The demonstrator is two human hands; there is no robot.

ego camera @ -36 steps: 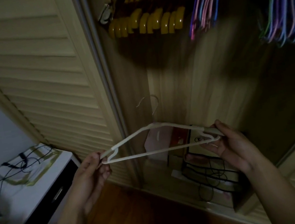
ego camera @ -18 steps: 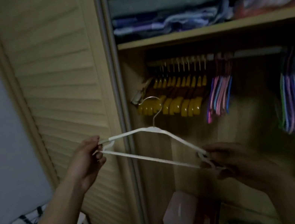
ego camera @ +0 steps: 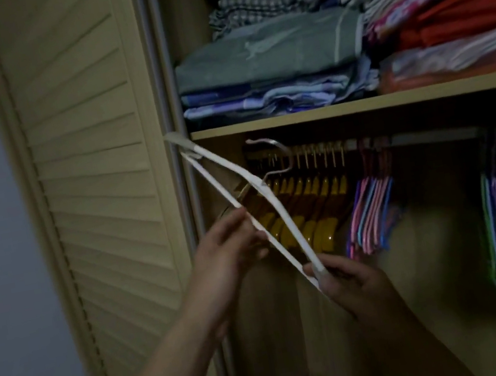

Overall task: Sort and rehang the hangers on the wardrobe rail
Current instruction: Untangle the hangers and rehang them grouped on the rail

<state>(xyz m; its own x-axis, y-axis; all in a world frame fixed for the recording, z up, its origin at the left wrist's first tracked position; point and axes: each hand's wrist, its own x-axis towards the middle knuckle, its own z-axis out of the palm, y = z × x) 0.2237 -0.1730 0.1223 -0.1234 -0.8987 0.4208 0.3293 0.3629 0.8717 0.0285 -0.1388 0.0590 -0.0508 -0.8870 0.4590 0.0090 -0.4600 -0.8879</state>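
While both hands grip it, left hand [ego camera: 234, 246] on the bottom bar and right hand [ego camera: 352, 282] on the lower end, the white hanger [ego camera: 260, 192] tilts steeply at frame centre; its hook [ego camera: 277, 156] may snag the yellow hangers [ego camera: 310, 210] below the rail [ego camera: 429, 136].

Both forearms are bare to each hand, with no sleeves, rings or watch.

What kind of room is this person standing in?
Most likely a bedroom, at a built-in wardrobe: a louvred door stands open, folded clothes are stacked on a shelf, and below it hangers crowd a rail.
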